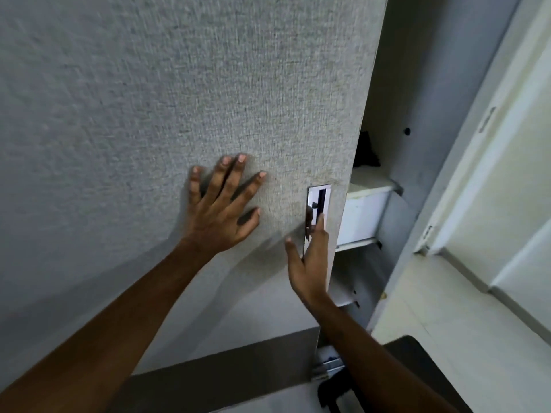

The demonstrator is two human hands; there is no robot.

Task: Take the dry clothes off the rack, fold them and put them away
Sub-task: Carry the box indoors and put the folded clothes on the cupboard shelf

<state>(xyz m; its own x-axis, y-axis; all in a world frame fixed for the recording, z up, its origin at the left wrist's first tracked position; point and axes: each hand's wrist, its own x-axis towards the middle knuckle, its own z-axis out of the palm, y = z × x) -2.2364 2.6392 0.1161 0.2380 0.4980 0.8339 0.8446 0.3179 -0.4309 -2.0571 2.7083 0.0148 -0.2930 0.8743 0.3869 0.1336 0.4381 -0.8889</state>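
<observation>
A grey textured sliding wardrobe door (185, 93) fills most of the view. My left hand (222, 208) lies flat on it with fingers spread. My right hand (310, 257) has straight fingers reaching into the door's recessed metal handle (319, 210) near its right edge. Right of the door edge the wardrobe stands partly uncovered, showing white shelves (366, 189) and a dark garment (365, 150) on the upper shelf. No clothes are in either hand.
A white drawer front (363, 216) sits under the shelf. The wardrobe's grey side panel (432, 144) and a white door frame (507, 138) stand at the right. A dark object (417, 368) lies low on the floor by my right forearm.
</observation>
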